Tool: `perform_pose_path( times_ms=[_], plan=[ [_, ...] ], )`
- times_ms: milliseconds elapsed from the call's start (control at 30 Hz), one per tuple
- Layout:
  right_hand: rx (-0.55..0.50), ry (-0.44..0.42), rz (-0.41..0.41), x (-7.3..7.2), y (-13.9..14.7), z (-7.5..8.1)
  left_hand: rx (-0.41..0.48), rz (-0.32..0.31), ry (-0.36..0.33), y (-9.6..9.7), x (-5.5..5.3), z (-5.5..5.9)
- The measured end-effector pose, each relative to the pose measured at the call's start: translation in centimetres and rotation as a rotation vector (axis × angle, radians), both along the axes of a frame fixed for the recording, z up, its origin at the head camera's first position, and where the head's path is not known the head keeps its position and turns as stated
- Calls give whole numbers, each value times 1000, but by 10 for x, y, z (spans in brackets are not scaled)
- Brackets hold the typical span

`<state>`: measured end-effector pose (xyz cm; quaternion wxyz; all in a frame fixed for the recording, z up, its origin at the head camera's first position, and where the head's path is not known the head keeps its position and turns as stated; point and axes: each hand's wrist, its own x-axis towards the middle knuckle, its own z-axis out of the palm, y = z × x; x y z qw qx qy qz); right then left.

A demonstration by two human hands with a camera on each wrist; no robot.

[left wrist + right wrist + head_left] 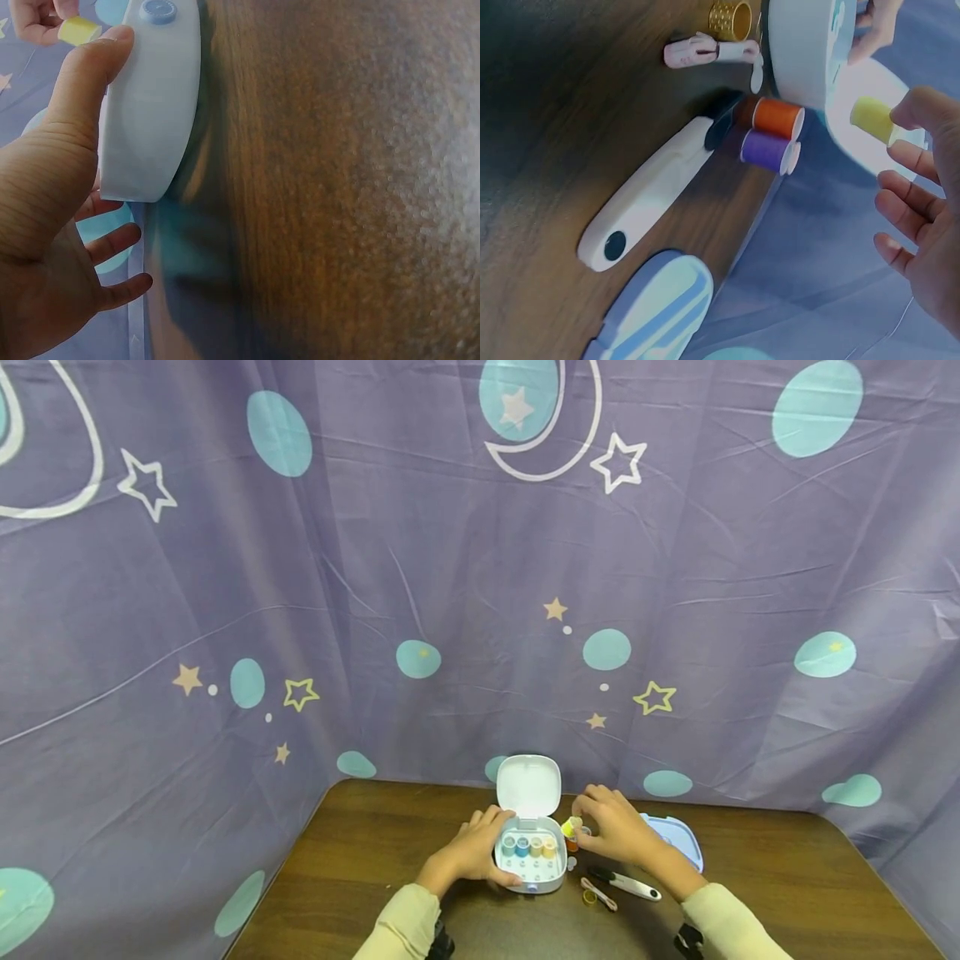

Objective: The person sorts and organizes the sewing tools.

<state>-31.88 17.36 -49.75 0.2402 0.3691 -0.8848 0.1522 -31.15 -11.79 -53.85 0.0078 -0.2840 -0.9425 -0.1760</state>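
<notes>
On the table stands a white sewing box (pixel 551 885) with its lid (pixel 528 786) raised. Several thread spools in grey-green, blue, beige and pale orange sit in a row inside, behind small pegs. My left hand (pixel 474 850) holds the box at its left side, thumb at the front edge near a blue button (pixel 159 11). Between thumb and fingertip, my right hand (pixel 617 828) pinches a yellow thread spool (pixel 871 118) in the air, just right of the box. Below that hand, an orange spool (pixel 777 118) and a purple spool (pixel 766 151) lie on the table.
A white-handled seam ripper or similar tool with a black end (pixel 649 191) lies right of the box. Close by are a gold thimble (pixel 730 20) and a pink-and-white slim item (pixel 705 51). A light blue tray-like piece (pixel 678 839) lies partly behind the right forearm.
</notes>
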Motion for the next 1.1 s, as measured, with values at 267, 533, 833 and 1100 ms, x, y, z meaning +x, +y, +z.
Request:
perform_pose_path(
  times_ms=[267, 533, 833, 1100],
  plan=[
    [69, 38, 72, 4, -16, 5, -3, 0, -8, 0, -1, -2],
    [131, 146, 164, 5, -32, 5, -10, 2, -1, 0, 0, 0],
    [224, 153, 190, 6, -53, 4, -26, -7, 27, 0, 2, 2],
    [328, 117, 223, 8, -66, 5, -68, -8, 59, 1, 2, 3]
  ],
)
